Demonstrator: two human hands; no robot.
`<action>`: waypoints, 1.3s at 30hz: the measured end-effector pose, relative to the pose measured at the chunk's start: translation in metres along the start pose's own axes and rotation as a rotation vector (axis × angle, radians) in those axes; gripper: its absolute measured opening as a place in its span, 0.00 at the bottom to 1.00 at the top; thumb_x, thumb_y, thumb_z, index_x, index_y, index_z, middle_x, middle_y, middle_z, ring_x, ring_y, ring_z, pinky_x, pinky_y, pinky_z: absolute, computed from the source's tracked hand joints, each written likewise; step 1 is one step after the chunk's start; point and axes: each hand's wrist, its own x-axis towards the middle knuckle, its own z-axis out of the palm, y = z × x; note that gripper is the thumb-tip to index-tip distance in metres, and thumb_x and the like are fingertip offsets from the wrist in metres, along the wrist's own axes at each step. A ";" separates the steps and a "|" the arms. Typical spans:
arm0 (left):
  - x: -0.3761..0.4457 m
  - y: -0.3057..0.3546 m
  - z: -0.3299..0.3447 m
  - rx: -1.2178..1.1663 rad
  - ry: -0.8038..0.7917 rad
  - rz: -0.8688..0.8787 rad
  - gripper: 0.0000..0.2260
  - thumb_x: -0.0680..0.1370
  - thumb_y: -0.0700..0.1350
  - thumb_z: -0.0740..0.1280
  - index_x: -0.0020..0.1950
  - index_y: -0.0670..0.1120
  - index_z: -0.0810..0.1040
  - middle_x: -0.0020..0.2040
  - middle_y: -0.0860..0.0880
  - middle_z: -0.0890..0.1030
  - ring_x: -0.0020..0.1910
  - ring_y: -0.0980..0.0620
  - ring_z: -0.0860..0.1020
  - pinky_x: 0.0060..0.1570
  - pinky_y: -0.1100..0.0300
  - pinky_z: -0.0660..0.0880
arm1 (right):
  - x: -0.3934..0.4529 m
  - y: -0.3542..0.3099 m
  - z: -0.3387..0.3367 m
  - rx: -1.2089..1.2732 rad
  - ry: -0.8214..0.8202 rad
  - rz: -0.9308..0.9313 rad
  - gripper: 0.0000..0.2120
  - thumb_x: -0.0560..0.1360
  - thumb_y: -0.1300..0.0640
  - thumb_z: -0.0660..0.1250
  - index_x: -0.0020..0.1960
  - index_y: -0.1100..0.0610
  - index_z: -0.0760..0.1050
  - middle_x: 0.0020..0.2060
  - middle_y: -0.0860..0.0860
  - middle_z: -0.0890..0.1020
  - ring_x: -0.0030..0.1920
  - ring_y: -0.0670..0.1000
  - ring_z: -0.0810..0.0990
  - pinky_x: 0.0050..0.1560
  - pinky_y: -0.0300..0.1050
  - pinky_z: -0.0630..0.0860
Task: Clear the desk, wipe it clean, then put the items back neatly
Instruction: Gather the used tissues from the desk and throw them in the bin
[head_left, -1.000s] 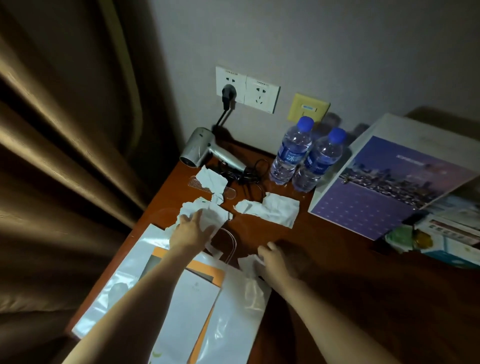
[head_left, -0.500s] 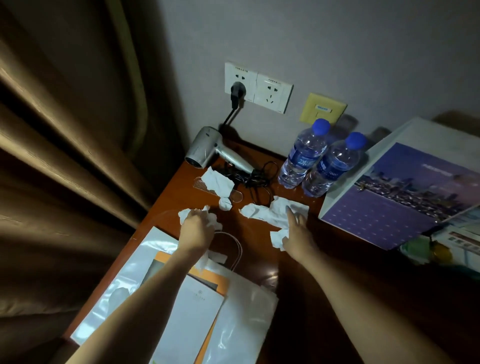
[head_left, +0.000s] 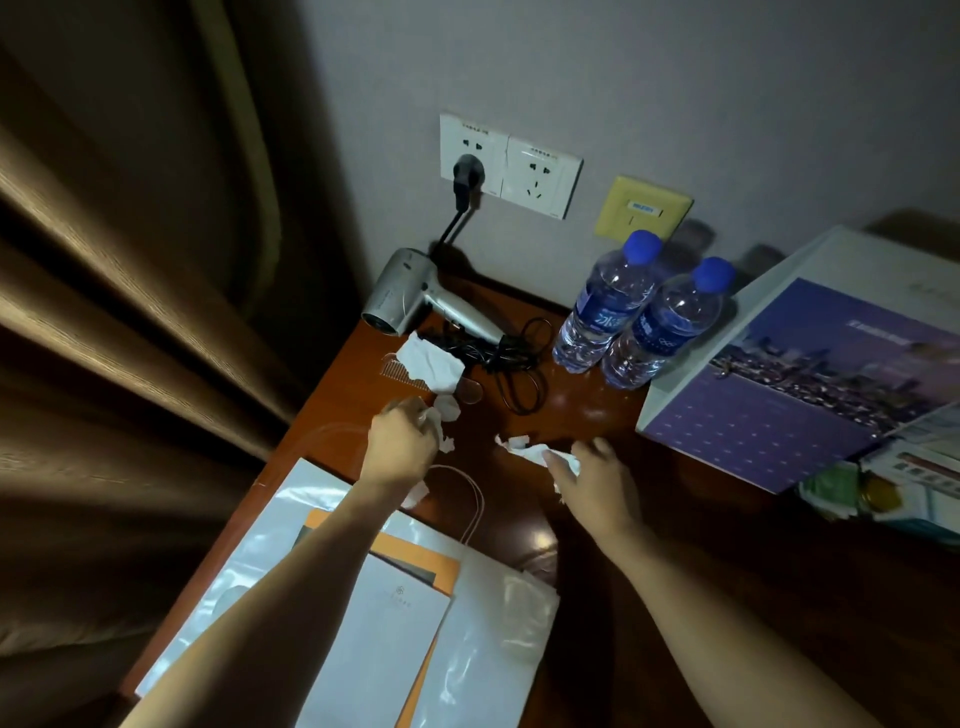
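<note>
Remaining crumpled white tissue (head_left: 431, 364) lies at 12 o'clock from left hand (head_left: 400, 447), just beyond it, long axis running 10-to-4, draped over clear plastic comb (head_left: 397, 370). Left hand nearer; its fingers are curled round white tissue wad (head_left: 441, 415). Right hand (head_left: 597, 480), apart at 3 o'clock, pinches torn white tissue strip (head_left: 524, 449).

Silver hair dryer (head_left: 415, 301) and tangled black cord (head_left: 511, 358) crowd tissue at 12 to 2. Two blue-capped water bottles (head_left: 631, 322) further at 2. Purple calendar (head_left: 810, 384) at 3. White paper bags (head_left: 405, 623) at 6 on brown wooden desk (head_left: 727, 545). Clearing looks early.
</note>
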 end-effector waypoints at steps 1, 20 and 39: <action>0.000 0.001 0.001 -0.003 0.002 0.016 0.13 0.81 0.44 0.59 0.60 0.39 0.76 0.58 0.41 0.76 0.53 0.44 0.76 0.44 0.60 0.70 | 0.002 -0.002 -0.003 0.008 0.020 0.011 0.17 0.79 0.50 0.62 0.58 0.62 0.77 0.58 0.58 0.75 0.53 0.58 0.78 0.43 0.40 0.66; 0.066 0.001 -0.003 0.126 -0.082 -0.027 0.32 0.75 0.46 0.70 0.76 0.49 0.60 0.69 0.40 0.68 0.66 0.39 0.69 0.58 0.51 0.70 | 0.007 -0.028 0.020 0.035 -0.259 -0.161 0.21 0.80 0.50 0.60 0.71 0.53 0.63 0.59 0.55 0.76 0.58 0.56 0.77 0.54 0.48 0.75; 0.049 -0.018 -0.034 -0.175 0.180 -0.072 0.10 0.78 0.39 0.65 0.58 0.39 0.74 0.51 0.43 0.77 0.45 0.49 0.76 0.38 0.69 0.69 | 0.031 -0.108 0.042 0.002 -0.391 -0.196 0.22 0.79 0.47 0.60 0.69 0.57 0.62 0.63 0.58 0.72 0.60 0.62 0.74 0.53 0.50 0.72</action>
